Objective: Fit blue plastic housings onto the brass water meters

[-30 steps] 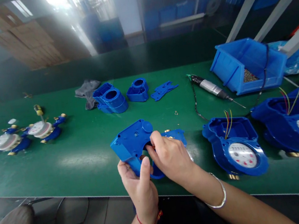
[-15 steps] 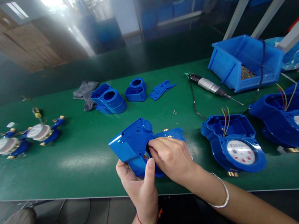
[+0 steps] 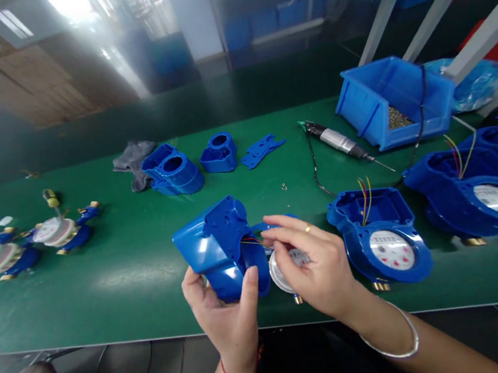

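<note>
Tilted up since earlier, blue cover (image 3: 218, 246) gripped by left hand (image 3: 227, 313); right hand (image 3: 320, 263) pinches wires (image 3: 252, 241); cover still unseated on meter (image 3: 284, 271)

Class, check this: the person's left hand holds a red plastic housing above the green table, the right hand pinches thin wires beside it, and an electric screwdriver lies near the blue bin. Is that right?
Not quite. The head view shows the housing in the left hand is blue, not red. The rest stands: the right hand pinches the wires, and the screwdriver lies near the bin on the table.
</note>
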Action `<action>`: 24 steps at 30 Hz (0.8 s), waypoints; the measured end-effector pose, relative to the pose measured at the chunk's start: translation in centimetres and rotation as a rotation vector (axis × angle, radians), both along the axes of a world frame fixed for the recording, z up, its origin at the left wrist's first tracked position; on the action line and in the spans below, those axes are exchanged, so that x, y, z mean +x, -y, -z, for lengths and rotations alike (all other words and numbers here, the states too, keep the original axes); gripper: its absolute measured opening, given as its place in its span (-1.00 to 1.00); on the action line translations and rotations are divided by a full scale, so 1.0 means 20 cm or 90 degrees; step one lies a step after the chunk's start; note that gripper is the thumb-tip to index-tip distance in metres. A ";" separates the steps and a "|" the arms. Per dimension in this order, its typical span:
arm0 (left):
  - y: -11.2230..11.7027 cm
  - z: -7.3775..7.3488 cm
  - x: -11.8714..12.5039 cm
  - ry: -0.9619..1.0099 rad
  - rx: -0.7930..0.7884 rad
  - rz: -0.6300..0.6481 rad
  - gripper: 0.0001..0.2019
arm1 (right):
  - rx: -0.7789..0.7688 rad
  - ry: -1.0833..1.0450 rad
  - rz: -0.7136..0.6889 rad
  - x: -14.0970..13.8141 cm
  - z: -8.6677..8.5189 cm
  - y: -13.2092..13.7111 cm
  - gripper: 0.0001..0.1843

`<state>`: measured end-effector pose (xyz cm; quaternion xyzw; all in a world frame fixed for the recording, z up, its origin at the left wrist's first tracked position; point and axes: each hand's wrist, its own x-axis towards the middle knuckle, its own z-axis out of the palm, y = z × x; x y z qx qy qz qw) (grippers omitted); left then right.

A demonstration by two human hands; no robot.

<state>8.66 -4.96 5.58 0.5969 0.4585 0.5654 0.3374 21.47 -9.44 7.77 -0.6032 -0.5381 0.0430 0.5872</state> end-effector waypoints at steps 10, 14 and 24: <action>0.03 -0.03 0.07 -0.396 0.357 0.079 -0.48 | -0.096 -0.350 -0.182 0.05 0.08 0.11 -0.43; 0.06 -0.04 0.07 -0.499 0.423 0.147 -0.51 | -0.119 -0.467 -0.177 0.02 0.11 0.10 -0.35; -0.01 -0.04 -0.02 -0.413 0.431 0.225 -0.62 | -0.151 -0.482 -0.070 -0.02 0.17 0.06 -0.18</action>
